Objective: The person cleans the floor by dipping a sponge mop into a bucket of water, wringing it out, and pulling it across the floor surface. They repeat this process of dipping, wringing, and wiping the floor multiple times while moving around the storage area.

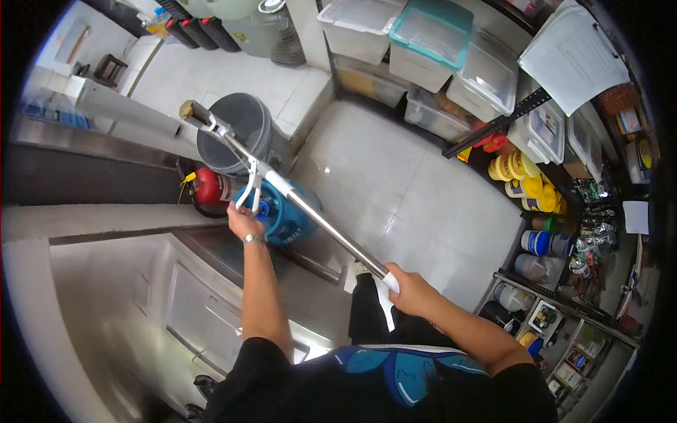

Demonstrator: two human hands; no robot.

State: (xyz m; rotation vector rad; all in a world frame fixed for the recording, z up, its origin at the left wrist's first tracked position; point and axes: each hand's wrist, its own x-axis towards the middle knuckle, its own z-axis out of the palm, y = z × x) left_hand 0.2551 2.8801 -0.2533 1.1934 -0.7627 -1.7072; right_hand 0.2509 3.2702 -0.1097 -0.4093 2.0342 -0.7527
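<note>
A sponge mop [310, 209] with a metal pole and white fittings slants across the view in front of me. My right hand [416, 291] is closed around the white lower end of its pole. My left hand [246, 222] grips the white lever [252, 185] that branches off the pole. At the far end, the brownish mop head [194, 113] is raised beside the rim of a grey bucket [238, 113]. Behind my left hand stands a blue gas cylinder [300, 215], partly hidden by the hand and the mop.
A red fire extinguisher [209, 187] stands left of the cylinder. Steel equipment [120, 310] flanks my left side. Shelves on the right hold lidded plastic boxes [430, 35], yellow tubs [532, 187] and jars. Pale floor tiles [395, 176] lie between, with a raised step [310, 116] behind.
</note>
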